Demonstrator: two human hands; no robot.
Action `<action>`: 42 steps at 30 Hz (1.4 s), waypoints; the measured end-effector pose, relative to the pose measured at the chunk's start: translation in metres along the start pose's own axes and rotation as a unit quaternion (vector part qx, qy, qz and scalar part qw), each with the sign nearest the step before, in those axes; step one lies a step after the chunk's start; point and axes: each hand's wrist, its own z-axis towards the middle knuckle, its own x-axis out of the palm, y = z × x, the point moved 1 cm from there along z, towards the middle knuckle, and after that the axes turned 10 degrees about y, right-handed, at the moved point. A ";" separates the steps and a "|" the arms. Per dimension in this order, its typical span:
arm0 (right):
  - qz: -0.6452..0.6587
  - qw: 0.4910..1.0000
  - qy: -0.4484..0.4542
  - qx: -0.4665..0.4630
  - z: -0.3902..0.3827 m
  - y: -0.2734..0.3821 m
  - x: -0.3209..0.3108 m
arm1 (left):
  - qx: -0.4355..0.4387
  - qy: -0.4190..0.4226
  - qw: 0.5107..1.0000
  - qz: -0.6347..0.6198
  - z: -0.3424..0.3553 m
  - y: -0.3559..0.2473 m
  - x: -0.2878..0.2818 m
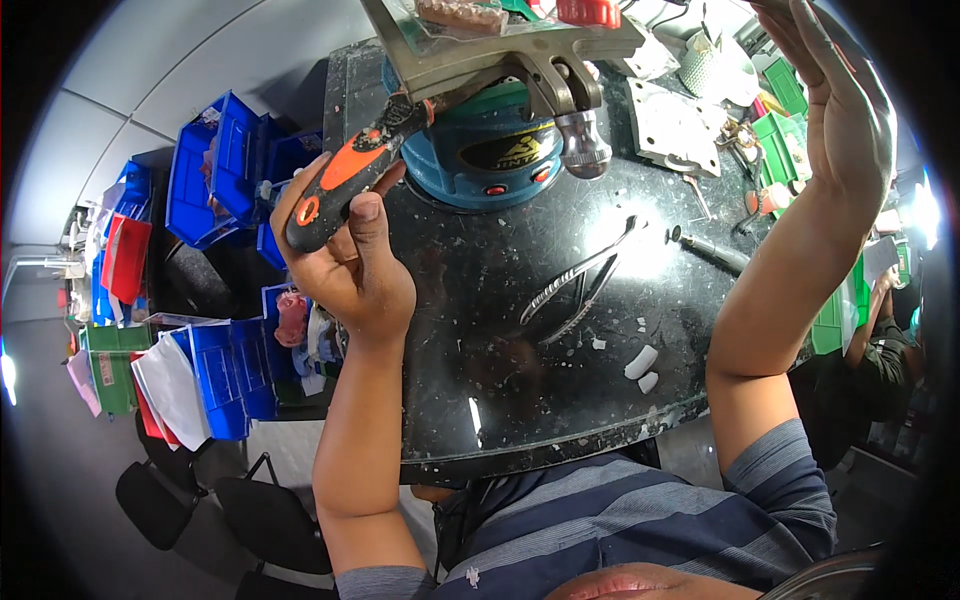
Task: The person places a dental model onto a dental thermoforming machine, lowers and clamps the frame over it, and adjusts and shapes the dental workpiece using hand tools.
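Black glossy bench (pixel 560 400) crowded: forceps (pixel 580 290) lying mid-surface, white chips near front edge, blue bins (pixel 215 170) at left. Left hand (pixel 350 260) clenched tight round orange-black tool handle (pixel 345 180), head raised against metal frame (pixel 500 55) above blue machine (pixel 480 150). Right hand (pixel 835 110) flat, fingers spread, holding nothing visible. Risk, as I judge: tool slips off frame, knocks plaster cast (pixel 462 14) down.

in my left hand (pixel 345 265) i see a tool handle (pixel 345 180) of matt black and orange rubbery plastic. just above it sits a dull grey metal frame (pixel 520 50) with a polished steel knob (pixel 583 145). right of the hand the tabletop (pixel 500 330) is glossy black, dusty and flecked white; on it lie shiny metal forceps (pixel 580 285). left of it, smooth blue plastic bins (pixel 215 180).
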 end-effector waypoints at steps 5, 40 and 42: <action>-0.106 0.954 0.064 -0.272 -0.038 -0.019 0.046 | -0.002 0.000 1.000 -0.003 0.000 -0.001 0.001; -0.105 0.950 0.037 -0.291 -0.041 -0.018 0.049 | -0.001 0.004 1.000 0.000 0.001 -0.002 0.002; -0.107 0.952 0.041 -0.284 -0.041 -0.017 0.048 | 0.000 0.006 1.000 0.003 0.001 -0.002 0.002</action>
